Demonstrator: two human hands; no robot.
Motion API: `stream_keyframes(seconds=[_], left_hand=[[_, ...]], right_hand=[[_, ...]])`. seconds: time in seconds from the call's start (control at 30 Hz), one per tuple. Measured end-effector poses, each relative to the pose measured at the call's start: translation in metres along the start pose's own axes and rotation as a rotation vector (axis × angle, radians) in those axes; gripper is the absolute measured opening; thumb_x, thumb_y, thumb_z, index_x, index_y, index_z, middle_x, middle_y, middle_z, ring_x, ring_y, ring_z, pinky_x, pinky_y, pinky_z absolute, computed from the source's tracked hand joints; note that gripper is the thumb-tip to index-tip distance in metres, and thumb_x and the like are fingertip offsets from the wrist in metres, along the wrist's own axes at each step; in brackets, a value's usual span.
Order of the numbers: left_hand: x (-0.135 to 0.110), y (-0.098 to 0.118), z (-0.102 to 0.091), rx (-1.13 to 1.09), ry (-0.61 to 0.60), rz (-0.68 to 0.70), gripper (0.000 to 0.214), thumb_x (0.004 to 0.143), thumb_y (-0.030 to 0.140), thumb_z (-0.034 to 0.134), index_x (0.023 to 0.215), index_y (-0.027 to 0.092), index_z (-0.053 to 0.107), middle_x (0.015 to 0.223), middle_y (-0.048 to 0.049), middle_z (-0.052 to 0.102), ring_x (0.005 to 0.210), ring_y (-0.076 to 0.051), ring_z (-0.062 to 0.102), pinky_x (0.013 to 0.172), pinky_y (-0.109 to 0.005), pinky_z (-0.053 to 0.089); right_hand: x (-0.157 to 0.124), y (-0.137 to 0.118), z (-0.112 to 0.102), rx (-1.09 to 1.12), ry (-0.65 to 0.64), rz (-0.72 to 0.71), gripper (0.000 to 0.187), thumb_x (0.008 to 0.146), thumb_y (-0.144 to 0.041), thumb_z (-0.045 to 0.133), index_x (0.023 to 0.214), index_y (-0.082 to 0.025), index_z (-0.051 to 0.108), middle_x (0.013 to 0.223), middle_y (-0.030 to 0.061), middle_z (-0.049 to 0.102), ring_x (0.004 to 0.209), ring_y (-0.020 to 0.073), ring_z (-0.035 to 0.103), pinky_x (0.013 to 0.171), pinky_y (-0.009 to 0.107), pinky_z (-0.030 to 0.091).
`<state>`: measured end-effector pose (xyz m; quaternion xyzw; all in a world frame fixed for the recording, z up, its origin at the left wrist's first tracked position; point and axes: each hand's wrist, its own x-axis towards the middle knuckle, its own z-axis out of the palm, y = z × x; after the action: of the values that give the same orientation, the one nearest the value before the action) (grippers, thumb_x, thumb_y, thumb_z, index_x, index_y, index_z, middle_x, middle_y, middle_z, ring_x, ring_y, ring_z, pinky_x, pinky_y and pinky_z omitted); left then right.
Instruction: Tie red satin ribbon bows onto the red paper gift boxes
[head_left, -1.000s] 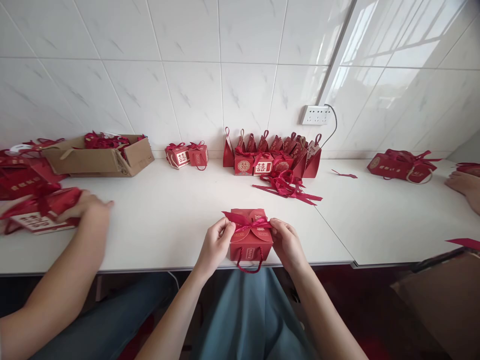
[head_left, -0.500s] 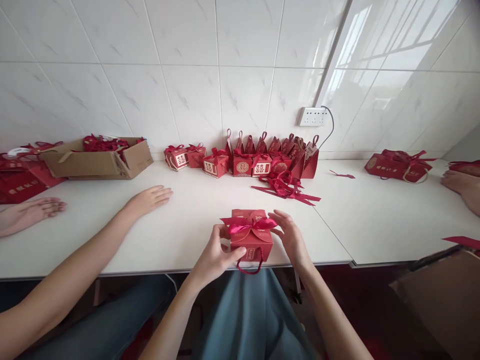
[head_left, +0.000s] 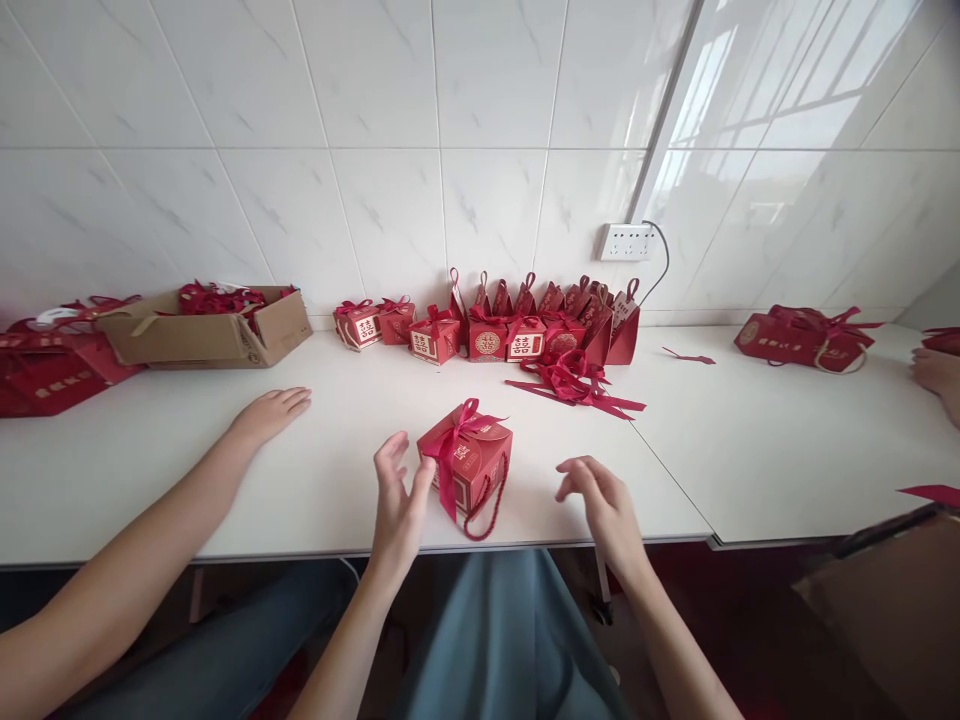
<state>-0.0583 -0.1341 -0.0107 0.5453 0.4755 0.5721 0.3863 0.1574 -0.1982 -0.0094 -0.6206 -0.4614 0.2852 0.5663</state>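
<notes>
A red gift box stands near the front edge of the white table, turned at an angle. A shiny ribbon bow is tied over its top, one tail hanging down the side, and a dark red cord handle droops at the front. My left hand is beside the box's left side, fingers spread and not wrapped round it; whether the thumb touches the box I cannot tell. My right hand hovers to the right, apart from the box, fingers loosely bent and holding nothing.
Several small red boxes line the wall, with loose ribbons before them. An open cardboard box holds more red ribbon at left. Another person's hand rests on the table. A red box lies right, and a power strip is on the wall.
The gift box has turned and shifted a little left. My left hand has loosened from it, and my right hand has drawn away to the right. The neighbour's hand slid slightly left.
</notes>
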Motion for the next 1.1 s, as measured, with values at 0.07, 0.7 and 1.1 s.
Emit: stream_keyframes(seconds=[0.07,0.7,1.1], left_hand=[[0.000,-0.003,0.008,-0.041,-0.060,-0.022,0.053,0.078,0.049,0.056,0.120,0.023,0.034,0.135,-0.0142,0.040,0.130,-0.028,0.038,0.105,-0.046,0.034],[0.036,0.019,-0.004,0.230,-0.390,-0.009,0.038,0.076,0.049,0.057,0.099,0.019,0.058,0.106,-0.0084,0.065,0.101,-0.023,0.061,0.086,-0.034,0.047],[0.030,0.054,-0.009,0.365,-0.412,0.026,0.038,0.083,0.047,0.048,0.061,0.018,0.057,0.053,0.0016,0.054,0.053,-0.013,0.050,0.055,-0.024,0.038]], right_hand=[[0.006,0.002,0.012,0.022,-0.096,-0.054,0.039,0.087,-0.053,0.044,0.097,-0.020,0.059,0.096,0.0083,0.067,0.093,0.0224,0.061,0.083,0.036,0.046],[-0.004,-0.004,0.024,-0.074,-0.187,-0.226,0.061,0.079,-0.051,0.059,0.128,-0.021,0.037,0.134,0.0140,0.045,0.124,0.0266,0.044,0.096,0.043,0.044],[0.013,-0.002,0.045,0.054,-0.355,-0.254,0.107,0.066,-0.036,0.075,0.143,-0.024,0.001,0.144,0.0176,0.026,0.136,0.0286,0.028,0.109,0.050,0.029]])
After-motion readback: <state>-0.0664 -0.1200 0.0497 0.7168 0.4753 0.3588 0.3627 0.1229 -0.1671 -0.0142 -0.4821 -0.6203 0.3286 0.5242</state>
